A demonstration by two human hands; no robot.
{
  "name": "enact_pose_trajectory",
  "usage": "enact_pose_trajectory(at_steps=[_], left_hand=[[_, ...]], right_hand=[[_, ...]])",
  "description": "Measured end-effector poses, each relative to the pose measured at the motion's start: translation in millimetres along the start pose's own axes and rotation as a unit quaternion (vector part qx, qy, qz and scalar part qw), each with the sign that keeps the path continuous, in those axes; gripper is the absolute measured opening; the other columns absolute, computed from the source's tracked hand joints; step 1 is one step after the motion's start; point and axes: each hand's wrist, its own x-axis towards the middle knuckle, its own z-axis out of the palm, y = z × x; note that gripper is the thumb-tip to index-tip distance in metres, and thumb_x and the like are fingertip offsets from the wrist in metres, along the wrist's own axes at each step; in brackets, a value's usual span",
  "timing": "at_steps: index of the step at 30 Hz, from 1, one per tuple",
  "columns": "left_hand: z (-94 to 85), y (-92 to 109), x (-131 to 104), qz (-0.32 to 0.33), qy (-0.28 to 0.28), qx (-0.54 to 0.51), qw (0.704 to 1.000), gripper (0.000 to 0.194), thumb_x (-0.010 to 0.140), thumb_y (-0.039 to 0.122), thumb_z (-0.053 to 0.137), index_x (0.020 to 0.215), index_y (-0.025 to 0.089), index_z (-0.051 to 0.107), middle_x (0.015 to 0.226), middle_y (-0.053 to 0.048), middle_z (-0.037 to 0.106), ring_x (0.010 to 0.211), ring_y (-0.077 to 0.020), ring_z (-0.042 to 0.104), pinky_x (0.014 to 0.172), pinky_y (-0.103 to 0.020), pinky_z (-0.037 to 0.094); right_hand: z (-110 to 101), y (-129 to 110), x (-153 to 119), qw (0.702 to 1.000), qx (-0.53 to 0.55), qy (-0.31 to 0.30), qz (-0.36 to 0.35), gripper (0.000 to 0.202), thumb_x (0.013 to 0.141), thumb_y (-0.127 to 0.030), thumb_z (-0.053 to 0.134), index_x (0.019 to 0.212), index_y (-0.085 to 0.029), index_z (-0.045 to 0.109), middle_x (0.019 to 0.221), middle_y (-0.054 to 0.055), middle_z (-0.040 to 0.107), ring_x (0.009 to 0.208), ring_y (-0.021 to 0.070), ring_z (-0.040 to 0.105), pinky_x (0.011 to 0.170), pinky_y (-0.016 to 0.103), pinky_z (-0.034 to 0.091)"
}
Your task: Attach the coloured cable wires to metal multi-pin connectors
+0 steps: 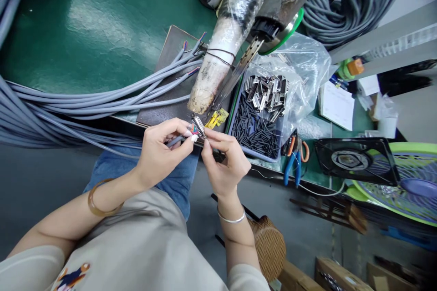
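My left hand (165, 148) pinches the end of a grey cable (175, 141), where thin coloured wires (194, 130) fan out. Those wires reach the back of a metal D-sub connector (198, 126). Fingers of my right hand (225, 152) close on the connector's near end. Whether the wires are joined to its pins is too small to tell. Just behind the connector sits a yellow clip-like piece (217, 119), under the fume pipe's white mouth (208, 72). More grey cables (112, 100) with stripped ends lie to the left, partly over a dark board (160, 111).
A bin of black sleeves (254, 127) and metal connectors (268, 93) stands right of my hands. Pliers (293, 163) hang at the table edge near a black fan (355, 160). Coiled grey cable (351, 4) lies at the back right. A woven stool (268, 248) stands below.
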Motion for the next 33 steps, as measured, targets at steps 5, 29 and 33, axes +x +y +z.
enact_pose_trajectory(at_steps=[5, 29, 33], left_hand=[[1.0, -1.0, 5.7, 0.016, 0.009, -0.003, 1.000, 0.007, 0.074, 0.011, 0.071, 0.071, 0.015, 0.067, 0.086, -0.006, 0.076, 0.076, -0.0142, 0.072, 0.068, -0.021, 0.056], [8.4, 1.5, 15.5, 0.051, 0.017, 0.086, 0.995, 0.011, 0.080, 0.013, 0.068, 0.073, 0.017, 0.060, 0.072, 0.002, 0.064, 0.057, -0.0067, 0.054, 0.053, -0.018, 0.043], [8.6, 2.9, 15.8, 0.063, 0.021, 0.083, 0.994, 0.012, 0.080, 0.013, 0.068, 0.073, 0.018, 0.060, 0.072, 0.002, 0.063, 0.059, -0.0075, 0.055, 0.055, -0.019, 0.044]], right_hand=[[0.4, 2.4, 3.8, 1.000, 0.028, 0.002, 0.008, 0.020, 0.086, -0.003, 0.070, 0.090, -0.021, 0.063, 0.103, 0.007, 0.080, 0.094, 0.0170, 0.077, 0.082, 0.031, 0.065], [0.3, 10.8, 12.6, 1.000, 0.019, 0.005, -0.006, 0.018, 0.086, -0.006, 0.071, 0.090, -0.022, 0.063, 0.105, 0.006, 0.080, 0.094, 0.0174, 0.077, 0.082, 0.032, 0.064], [0.2, 9.5, 15.4, 1.000, 0.010, 0.012, -0.010, 0.018, 0.085, -0.006, 0.072, 0.090, -0.022, 0.064, 0.104, 0.005, 0.080, 0.093, 0.0170, 0.077, 0.082, 0.031, 0.064]])
